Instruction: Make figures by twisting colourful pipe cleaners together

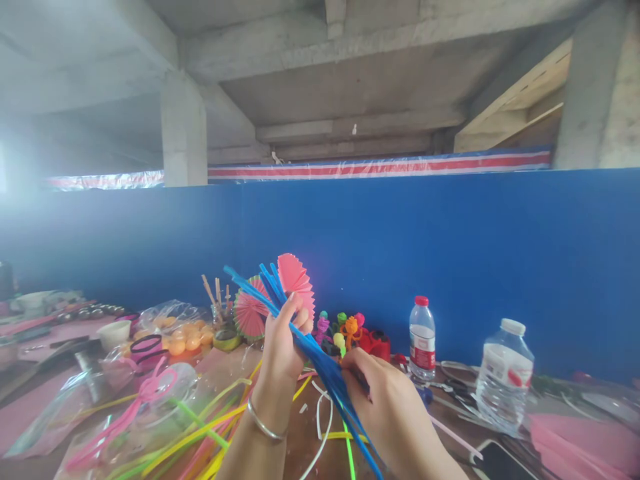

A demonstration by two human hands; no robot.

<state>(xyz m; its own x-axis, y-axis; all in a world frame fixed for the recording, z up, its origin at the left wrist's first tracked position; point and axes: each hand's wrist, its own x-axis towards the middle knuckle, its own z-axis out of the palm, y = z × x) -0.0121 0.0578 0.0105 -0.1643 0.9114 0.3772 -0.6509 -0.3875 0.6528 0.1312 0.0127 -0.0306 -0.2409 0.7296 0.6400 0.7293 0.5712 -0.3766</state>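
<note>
A bundle of blue pipe cleaners (320, 360) slants across the middle of the view, its upper ends fanned apart. My left hand (286, 333), with a silver bangle at the wrist, is wrapped round its upper part. Lower down, my right hand (383, 393) pinches the bundle between thumb and fingers; part of the grip is hidden behind the hand. Right behind my left hand stand pink pleated paper fans (299, 280). Below, yellow, green and pink pipe cleaners (200, 430) lie strewn on the table.
Two plastic bottles, one red-capped (423, 340) and one white-capped (505, 377), stand at the right, near a phone (503, 461). Small coloured pipe-cleaner figures (350, 327) sit at the back. Orange balls (183, 338) and a white cup (114, 333) are at left. A blue partition (400, 240) rises behind.
</note>
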